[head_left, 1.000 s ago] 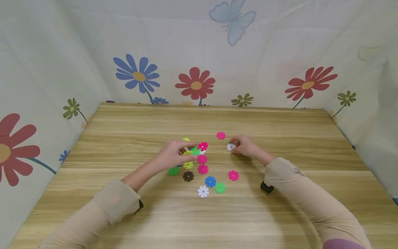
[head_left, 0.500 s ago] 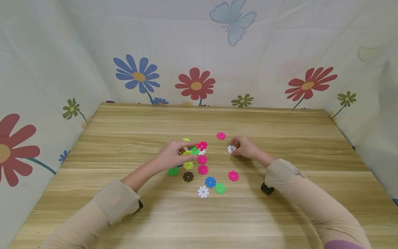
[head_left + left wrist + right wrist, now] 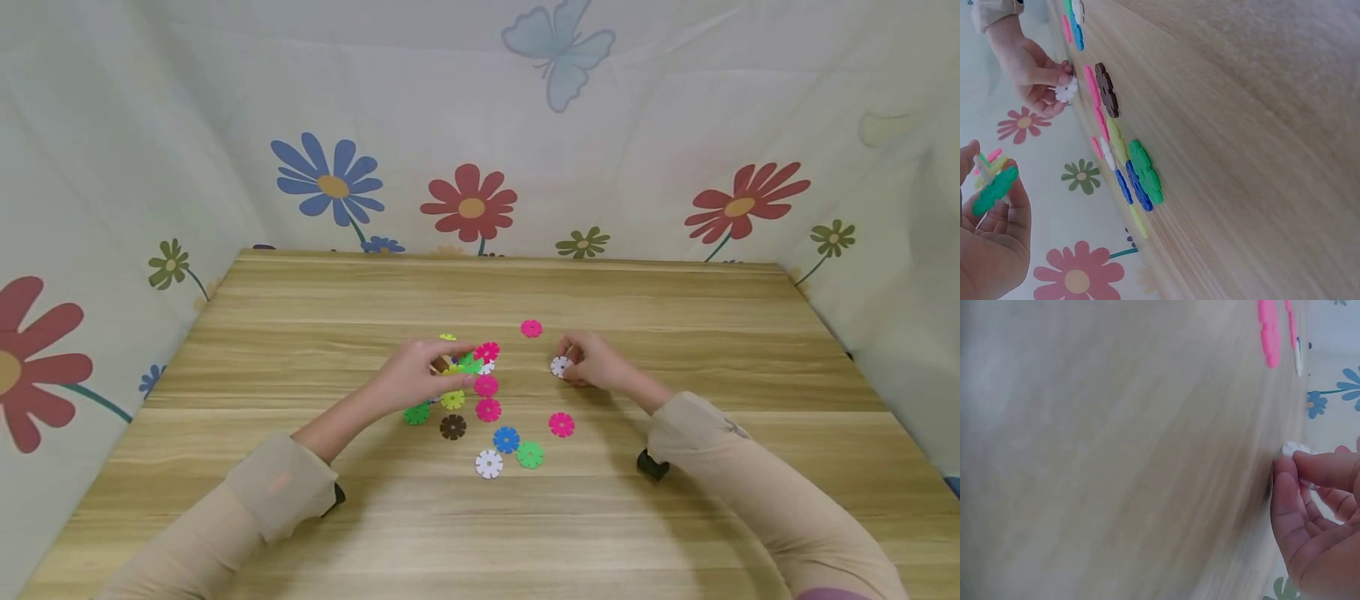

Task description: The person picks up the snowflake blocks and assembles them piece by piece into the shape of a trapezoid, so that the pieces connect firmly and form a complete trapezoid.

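My left hand (image 3: 408,379) holds a small cluster of joined notched plastic discs above the table. In the left wrist view the cluster shows a green disc (image 3: 996,189) in front, with yellow, pink and white ones partly hidden behind it. Further right, my right hand (image 3: 597,363) pinches a white notched disc (image 3: 559,367) between thumb and fingers, close over the tabletop. The right wrist view shows the white disc's edge (image 3: 1294,449) poking out past the fingertips. The two hands are apart, with a gap between the cluster and the white disc.
Several loose discs lie on the wooden table (image 3: 675,308). Nearer the front are a brown disc (image 3: 453,427), a blue disc (image 3: 506,440), a light green disc (image 3: 530,455) and another white disc (image 3: 489,464). A pink disc (image 3: 531,328) lies behind. Flowered cloth surrounds the table.
My right hand and its white disc have moved slightly toward the table's front. The left hand keeps its hold on the cluster, nearly still. The loose discs stay where they were.
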Available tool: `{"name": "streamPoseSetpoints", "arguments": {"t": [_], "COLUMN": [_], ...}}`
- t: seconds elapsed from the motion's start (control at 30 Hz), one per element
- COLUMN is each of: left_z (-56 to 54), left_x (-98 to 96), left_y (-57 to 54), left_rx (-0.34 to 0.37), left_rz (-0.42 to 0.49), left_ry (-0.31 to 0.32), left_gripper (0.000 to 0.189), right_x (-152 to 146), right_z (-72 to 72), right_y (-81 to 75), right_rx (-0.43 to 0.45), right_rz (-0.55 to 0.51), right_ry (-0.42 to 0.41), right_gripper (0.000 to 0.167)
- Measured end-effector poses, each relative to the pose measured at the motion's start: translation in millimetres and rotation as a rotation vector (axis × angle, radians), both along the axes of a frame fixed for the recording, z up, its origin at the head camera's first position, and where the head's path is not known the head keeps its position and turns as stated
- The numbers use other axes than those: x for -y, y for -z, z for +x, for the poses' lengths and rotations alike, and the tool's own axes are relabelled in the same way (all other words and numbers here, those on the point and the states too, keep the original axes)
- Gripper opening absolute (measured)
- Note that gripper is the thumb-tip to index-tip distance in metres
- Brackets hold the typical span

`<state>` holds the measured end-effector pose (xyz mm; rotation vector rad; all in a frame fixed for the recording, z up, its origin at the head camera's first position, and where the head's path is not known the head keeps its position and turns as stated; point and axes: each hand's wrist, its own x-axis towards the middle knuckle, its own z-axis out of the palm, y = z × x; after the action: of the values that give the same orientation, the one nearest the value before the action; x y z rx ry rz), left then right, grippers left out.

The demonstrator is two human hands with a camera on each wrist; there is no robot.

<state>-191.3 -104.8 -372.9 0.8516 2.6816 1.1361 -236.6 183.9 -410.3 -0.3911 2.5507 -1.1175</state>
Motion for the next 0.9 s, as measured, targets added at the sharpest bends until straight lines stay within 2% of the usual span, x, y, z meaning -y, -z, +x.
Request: {"name": "streamPoseSetpoints", "arguments": {"t": [0.17,0.27,0.47,0.57,0.63,0.77,0.9], "left_z": [-0.8,-1.6,3.1,8.5,12.2,18.5,20.9], "left_x": [-0.5,-2.0,-7.9,-10.9,-12.6,-14.9,-16.8], "left_y": [1.3,4.2,8.7,10.9,14.0,24.3,32.1], "left_rx": [0.038,0.008,-0.155,-0.188,-0.175,-0.113,-0.089], "left_rz": [0.044,0.027,-0.112,-0.233,-0.323,-0.439,-0.454], "left_ry": [0.006,0.007,0.062,0.074,0.075,0.08,0.079], "left_gripper": [0.035,0.031,0.028,0.032,0.042,0.066,0.071], "right_x": [3,7,11,12,13,14,15], "right_z": [5.8,9.2,14.8,16.5,17.9,20.3,22.8], "right_y": [-3.2,-5.5,-8.4,-10.1,-11.1,-12.2,-13.3], "right_rx": [0.073,0.076,0.04,0.039,0.039,0.051,0.063], "right_rz": [-0.15,-0.204,-0.216,-0.217,-0.221,-0.244,-0.258], "right_ry": [0.034,0.03,-0.001,-0.009,-0.013,-0.025,-0.032], "right_gripper": [0.021,0.021,0.022,0.021,0.02,0.019,0.018]}}
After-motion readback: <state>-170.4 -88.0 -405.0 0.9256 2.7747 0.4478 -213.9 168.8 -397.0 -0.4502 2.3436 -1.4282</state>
